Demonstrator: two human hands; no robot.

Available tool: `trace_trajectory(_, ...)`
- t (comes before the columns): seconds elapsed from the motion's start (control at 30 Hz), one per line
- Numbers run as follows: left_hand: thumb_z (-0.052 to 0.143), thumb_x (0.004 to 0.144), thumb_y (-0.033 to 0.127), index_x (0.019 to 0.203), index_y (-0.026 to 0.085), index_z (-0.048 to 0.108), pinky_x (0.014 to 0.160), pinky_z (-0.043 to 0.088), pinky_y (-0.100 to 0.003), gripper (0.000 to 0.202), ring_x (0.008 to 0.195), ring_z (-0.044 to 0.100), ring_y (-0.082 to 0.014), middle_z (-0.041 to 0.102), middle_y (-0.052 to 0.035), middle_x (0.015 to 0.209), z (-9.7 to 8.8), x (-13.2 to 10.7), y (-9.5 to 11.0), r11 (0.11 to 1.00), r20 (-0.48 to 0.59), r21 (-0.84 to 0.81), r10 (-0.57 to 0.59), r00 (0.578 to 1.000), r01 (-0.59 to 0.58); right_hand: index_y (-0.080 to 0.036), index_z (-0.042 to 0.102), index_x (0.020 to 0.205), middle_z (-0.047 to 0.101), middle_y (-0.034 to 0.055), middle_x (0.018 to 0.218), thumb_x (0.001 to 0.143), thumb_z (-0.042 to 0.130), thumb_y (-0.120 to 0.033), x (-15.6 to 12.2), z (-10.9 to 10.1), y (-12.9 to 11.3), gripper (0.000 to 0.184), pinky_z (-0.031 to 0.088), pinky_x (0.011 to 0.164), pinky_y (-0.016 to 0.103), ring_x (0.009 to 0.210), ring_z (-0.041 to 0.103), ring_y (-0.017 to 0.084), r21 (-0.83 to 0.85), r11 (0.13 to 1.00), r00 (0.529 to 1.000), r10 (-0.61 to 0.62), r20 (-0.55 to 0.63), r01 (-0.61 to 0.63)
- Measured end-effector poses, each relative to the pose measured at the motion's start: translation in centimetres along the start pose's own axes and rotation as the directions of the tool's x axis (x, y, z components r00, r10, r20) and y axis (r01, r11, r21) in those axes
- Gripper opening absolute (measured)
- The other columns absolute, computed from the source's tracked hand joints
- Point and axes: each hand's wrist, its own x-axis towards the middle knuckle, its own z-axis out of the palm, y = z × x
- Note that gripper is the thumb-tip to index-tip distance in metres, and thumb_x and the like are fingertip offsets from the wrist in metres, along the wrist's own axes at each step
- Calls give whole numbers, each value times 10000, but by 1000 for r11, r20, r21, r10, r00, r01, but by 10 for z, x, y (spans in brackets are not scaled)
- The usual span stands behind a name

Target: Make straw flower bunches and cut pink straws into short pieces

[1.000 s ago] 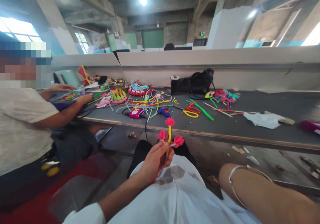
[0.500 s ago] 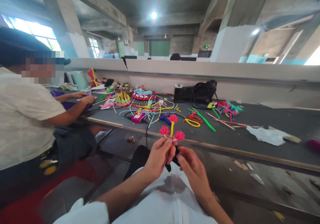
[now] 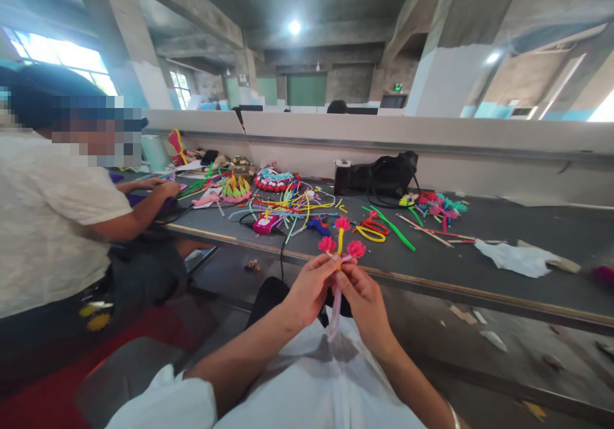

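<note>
From the head camera, I see both of my hands raised over my lap, just short of the near edge of the worktable (image 3: 480,275). My left hand (image 3: 307,291) is closed, thumb and fingertips pinched on the stems of the flower sprig (image 3: 341,245). My right hand (image 3: 364,304) is closed too, pinching the same stems from the other side, so the two hands touch around the sprig. The sprig stands upright in front of the worktable's near edge: three pink fuzzy heads, the middle one taller on a yellow stem. A pale pink tail (image 3: 334,314) hangs down from the grip between my hands, below the worktable's edge.

On the worktable, towards its left part, lies a loose pile of pipe cleaners (image 3: 292,205) in many colours, with a pink gadget (image 3: 265,224) at the pile's near side. A black bag (image 3: 378,173) rests at the worktable's far side against the wall. Right of the middle of the worktable lie a green pipe cleaner (image 3: 391,227) and a cluster of finished flowers (image 3: 434,204). A white scrap (image 3: 515,256) lies further right on the worktable.

At the worktable's left end sits a co-worker (image 3: 52,224) in a pale shirt, with one hand (image 3: 167,189) resting on the top.
</note>
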Motion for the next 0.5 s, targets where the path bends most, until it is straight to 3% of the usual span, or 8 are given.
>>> trace_trajectory(0.1,779,688,323,785,104,714,597,441,-219,249,634,595,-110,688,-62,759,-5,0,2,996,13,89,-22,1000,20,-182,638,823,532,-36,629,844,635,-403,-1,-2,3,222,365,534,221,556,451,110,111,988,995,102,22,-104)
trace_trajectory(0.23,813,632,305,701,109,720,622,452,-233,227,653,606,-129,687,-63,715,-10,1,6,994,-25,110,29,999,-26,-162,610,735,479,-42,565,841,652,-411,-3,-3,8,274,301,486,210,502,369,86,261,940,974,198,112,-221)
trace_trajectory(0.37,788,660,314,672,103,717,584,440,-211,223,580,558,-93,657,-50,649,-10,2,8,980,-46,171,112,993,-103,-170,616,755,511,-35,597,805,697,-401,-4,-1,7,249,343,484,208,496,399,85,464,808,931,307,195,-364)
trace_trajectory(0.5,738,706,409,732,107,708,439,408,-224,304,456,505,-92,589,-22,581,-9,0,11,971,-27,222,96,995,-88,-159,650,814,538,-13,658,766,725,-298,-7,1,0,165,407,480,211,563,471,108,599,660,890,360,279,-454)
